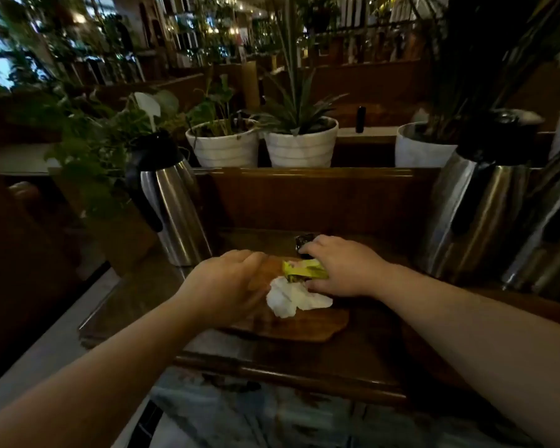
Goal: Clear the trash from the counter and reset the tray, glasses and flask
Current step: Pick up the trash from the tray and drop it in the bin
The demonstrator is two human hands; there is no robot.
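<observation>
A wooden tray [317, 324] lies on the dark counter [304, 363] in front of me. On it sits a crumpled white napkin [291, 299] and a yellow-green wrapper [304, 270]. My right hand [346, 266] is closed over the wrapper, with its fingertips on a small dark shiny wrapper [304, 240] just behind. My left hand [227, 286] hovers over the tray's left part, fingers curled and touching the napkin's edge. A steel flask [172, 208] with a black top stands at the left of the counter. No glasses show.
Two more steel flasks [476, 202] stand at the right. A wooden back wall [304, 195] rises behind the counter, with white plant pots [301, 147] above it. Leafy plants [91, 147] crowd the left. The counter's front rim [288, 373] is near my body.
</observation>
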